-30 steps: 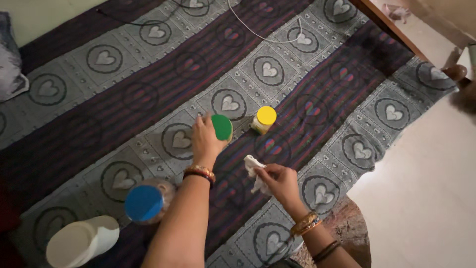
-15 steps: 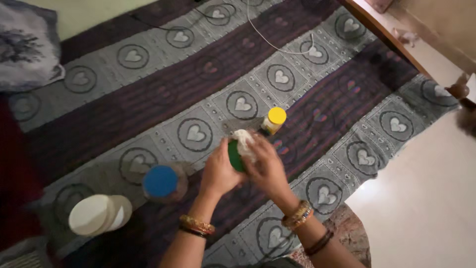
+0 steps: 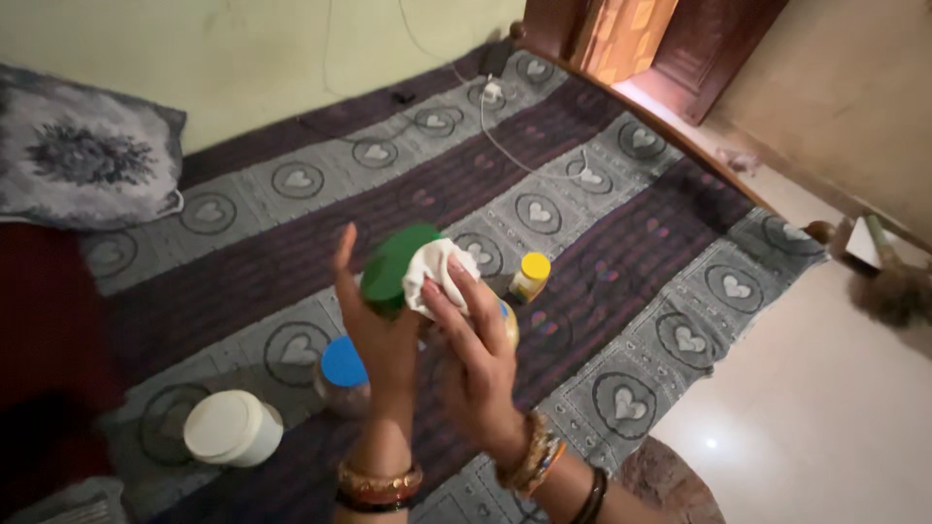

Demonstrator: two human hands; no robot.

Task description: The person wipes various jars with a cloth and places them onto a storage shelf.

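My left hand [image 3: 381,335] holds a jar with a green lid [image 3: 393,268] raised in front of me, tilted, above the bed. My right hand [image 3: 476,354] presses a crumpled white cloth [image 3: 432,270] against the jar's lid and side. Below on the bed stand a small jar with a yellow lid [image 3: 531,276], a jar with a blue lid [image 3: 343,373] and a white-lidded container [image 3: 230,428] lying at the lower left.
The bed carries a grey and dark purple heart-patterned cover [image 3: 621,262]. A grey pillow [image 3: 83,160] lies at the back left. A white cable [image 3: 505,126] runs across the far end. Pale floor [image 3: 825,408] and a broom [image 3: 888,281] lie to the right.
Both hands lifted the green-lidded jar off the bed toward me, with the cloth now on it. The view tilted up, showing the wall and doorway.
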